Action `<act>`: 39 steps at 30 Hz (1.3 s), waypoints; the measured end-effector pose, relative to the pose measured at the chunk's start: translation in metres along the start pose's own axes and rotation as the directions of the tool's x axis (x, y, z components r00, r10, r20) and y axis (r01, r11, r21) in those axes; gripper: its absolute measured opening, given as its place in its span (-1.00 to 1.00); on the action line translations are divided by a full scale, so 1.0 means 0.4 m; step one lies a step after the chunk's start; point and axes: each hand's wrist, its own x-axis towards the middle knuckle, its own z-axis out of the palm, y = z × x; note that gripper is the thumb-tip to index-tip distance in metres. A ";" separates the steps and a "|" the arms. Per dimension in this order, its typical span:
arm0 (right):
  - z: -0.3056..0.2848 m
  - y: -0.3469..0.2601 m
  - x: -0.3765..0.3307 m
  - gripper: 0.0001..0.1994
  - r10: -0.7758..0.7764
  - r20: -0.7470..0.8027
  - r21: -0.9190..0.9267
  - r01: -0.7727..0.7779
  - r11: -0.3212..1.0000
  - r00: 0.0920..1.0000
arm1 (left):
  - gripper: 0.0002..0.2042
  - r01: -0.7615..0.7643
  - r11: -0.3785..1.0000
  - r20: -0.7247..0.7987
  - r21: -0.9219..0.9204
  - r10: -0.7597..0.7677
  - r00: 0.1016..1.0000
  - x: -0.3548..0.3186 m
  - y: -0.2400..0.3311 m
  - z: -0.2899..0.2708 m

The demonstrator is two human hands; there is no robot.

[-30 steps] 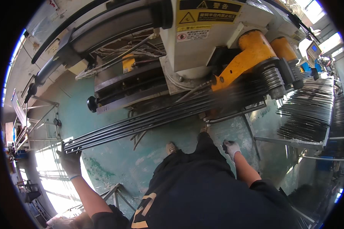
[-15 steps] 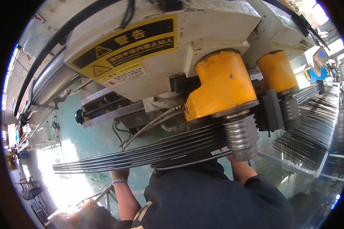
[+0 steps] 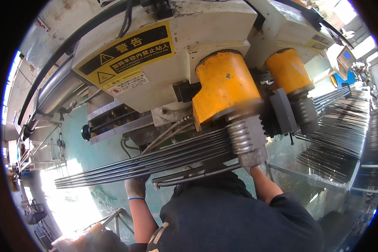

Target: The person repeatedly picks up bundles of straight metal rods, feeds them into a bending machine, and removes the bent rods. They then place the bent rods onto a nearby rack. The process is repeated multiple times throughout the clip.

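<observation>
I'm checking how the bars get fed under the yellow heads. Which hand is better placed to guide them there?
Probably the right hand: it grips the bundle of steel bars beside the ribbed roller; the left hand supports farther out.

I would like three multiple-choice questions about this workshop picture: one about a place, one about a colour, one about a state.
1. Where is the left hand?
A. on the warning label
B. under the bundle of steel rods
C. on the floor

2. What colour are the two big round housings on the machine?
A. yellow-orange
B. blue
C. black

3. How do the hands appear?
A. bare
B. in pale work gloves
C. in red mittens

Answers: 1 B, the gloved left hand reaches up beneath the rods. 2 A, both cylinders are yellow-orange. 3 B, the left hand and the right hand wear pale gloves; the right one touches the ribbed roller.
</observation>
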 end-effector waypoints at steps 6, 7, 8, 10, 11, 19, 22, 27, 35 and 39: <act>-0.014 -0.062 -0.180 -0.56 -0.122 -0.210 0.039 0.133 0.990 0.970 | -0.66 0.108 0.518 0.116 -0.848 -0.016 0.993 -0.033 -0.097 0.036; -0.025 -0.110 -0.229 -0.57 -0.156 -0.257 0.065 0.178 0.982 0.954 | -0.64 0.140 0.485 0.140 -0.864 -0.036 0.990 -0.035 -0.114 0.037; -0.037 -0.166 -0.279 -0.58 -0.192 -0.298 0.119 0.236 0.964 0.935 | -0.61 0.167 0.449 0.157 -0.878 -0.060 0.986 -0.045 -0.130 0.034; -0.067 -0.236 -0.355 -0.58 -0.250 -0.369 0.221 0.346 0.912 0.895 | -0.57 0.222 0.350 0.197 -0.910 -0.106 0.975 -0.054 -0.127 0.018; -0.080 -0.269 -0.386 -0.57 -0.280 -0.401 0.266 0.403 0.876 0.873 | -0.55 0.245 0.302 0.214 -0.921 -0.133 0.968 -0.059 -0.115 0.000; -0.143 -0.562 -0.531 -0.51 -0.326 -0.668 0.593 0.744 0.310 0.669 | -0.58 0.016 0.151 0.022 -0.988 0.038 0.999 -0.106 0.172 -0.170; -0.157 -0.638 -0.549 -0.49 -0.261 -0.684 0.621 0.731 0.283 0.682 | -0.55 -0.048 0.156 -0.040 -0.987 0.054 0.998 -0.111 0.174 -0.210; -0.206 -0.657 -0.510 -0.56 -0.291 -0.668 0.669 0.724 0.168 0.685 | -0.50 -0.067 0.052 -0.057 -0.996 0.163 0.985 -0.120 0.248 -0.258; -0.239 -0.736 -0.489 -0.68 -0.319 -0.488 0.860 0.511 -0.013 0.813 | -0.32 -0.401 0.137 -0.384 -0.906 0.131 0.914 -0.093 0.375 -0.427; -0.267 -0.771 -0.511 -0.64 -0.257 -0.461 0.879 0.476 -0.003 0.850 | -0.36 -0.573 0.410 -0.596 -0.710 0.082 0.798 -0.143 0.695 -0.530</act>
